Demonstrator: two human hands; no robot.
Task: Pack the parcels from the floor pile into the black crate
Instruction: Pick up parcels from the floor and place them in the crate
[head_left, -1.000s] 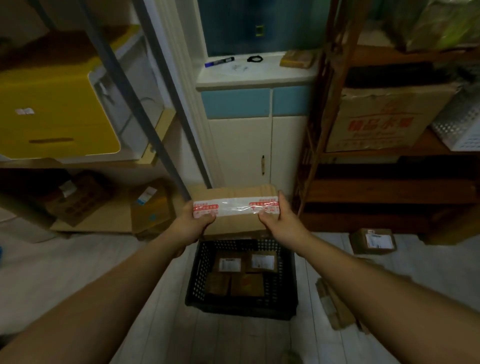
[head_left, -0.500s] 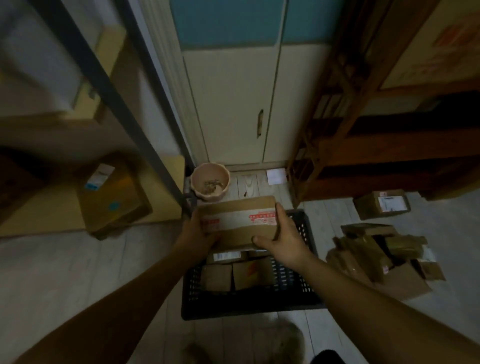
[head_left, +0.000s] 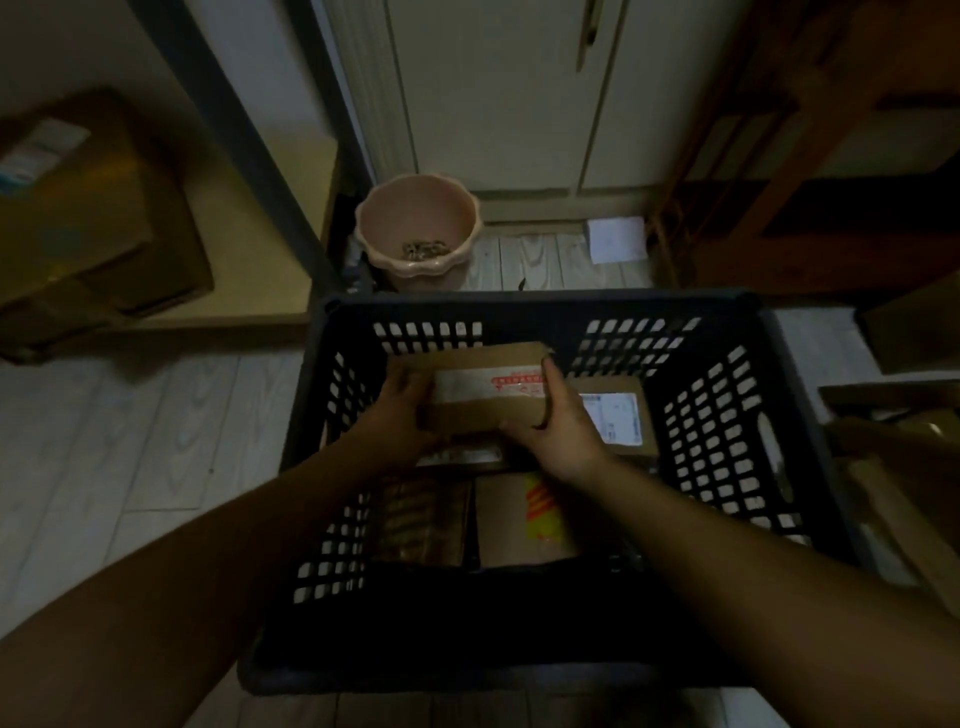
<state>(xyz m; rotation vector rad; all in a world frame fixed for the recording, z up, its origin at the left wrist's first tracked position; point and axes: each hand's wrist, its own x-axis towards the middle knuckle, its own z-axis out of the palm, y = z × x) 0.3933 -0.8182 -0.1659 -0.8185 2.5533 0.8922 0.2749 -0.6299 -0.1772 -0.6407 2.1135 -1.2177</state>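
A brown cardboard parcel (head_left: 483, 395) with a white and red tape strip sits low inside the black crate (head_left: 737, 415). My left hand (head_left: 402, 410) grips its left end and my right hand (head_left: 558, 421) grips its right end. Under and around it lie other parcels: one with a white label (head_left: 618, 415) at the back right, one with a yellow and red sticker (head_left: 519, 519) in front, and a darker one (head_left: 426, 519) at the front left. Parts of the floor pile (head_left: 904, 467) show at the right edge.
A pink flowerpot (head_left: 415, 228) stands on the floor just behind the crate. A large cardboard box (head_left: 88, 218) rests on a low shelf at the left. White cabinet doors (head_left: 493, 93) are behind; a wooden rack (head_left: 810, 156) stands at the right.
Both hands have brought the taped parcel down from chest height into the crate. The view has tilted down and come closer to the crate.
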